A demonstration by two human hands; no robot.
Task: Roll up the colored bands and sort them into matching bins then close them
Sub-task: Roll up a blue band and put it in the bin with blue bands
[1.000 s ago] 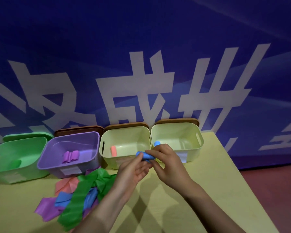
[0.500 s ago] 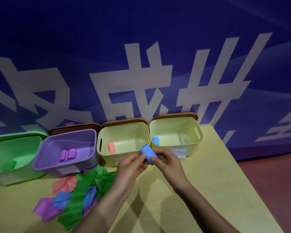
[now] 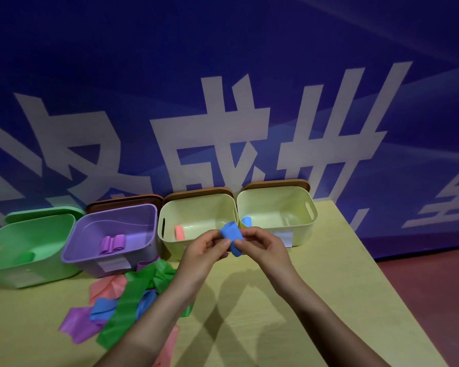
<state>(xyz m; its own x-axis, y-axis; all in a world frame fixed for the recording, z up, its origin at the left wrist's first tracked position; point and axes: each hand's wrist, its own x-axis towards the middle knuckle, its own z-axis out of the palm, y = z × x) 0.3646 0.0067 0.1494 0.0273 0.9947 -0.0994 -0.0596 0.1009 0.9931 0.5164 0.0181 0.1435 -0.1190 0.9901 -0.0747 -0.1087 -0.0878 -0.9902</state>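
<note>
In the head view, at the centre of the frame, both hands met around a small rolled blue rubber band (image 3: 232, 237). The left hand (image 3: 206, 251) pinched the roll's left side between thumb and fingertips, and the right hand (image 3: 261, 245) pinched its right side, fingers curled on it. The roll hung above the pale yellow tabletop (image 3: 329, 287), just in front of the gap between the two pale yellow plastic bins.

The right pale yellow bin (image 3: 276, 197), right of centre, already held one blue roll (image 3: 247, 221) against its left wall. The middle pale yellow bin (image 3: 196, 205) held a pink roll (image 3: 179, 232). To the left stood a purple plastic bin (image 3: 112, 215) with purple rolls (image 3: 113, 243), and at the far left a green plastic bin (image 3: 32, 234). Brown lids (image 3: 276, 183) leaned behind three of the bins, and a green one behind the green bin, all of them off.

At lower left lay a loose heap of unrolled bands (image 3: 127, 295): green, blue, pink and purple strips tangled together.

The likely next move was dropping the roll into the right bin. The risk lay in the springy rubber: released loosely, the roll could uncoil. The two yellow bins look alike and stand touching, so a short reach could land it beside the pink roll instead.
</note>
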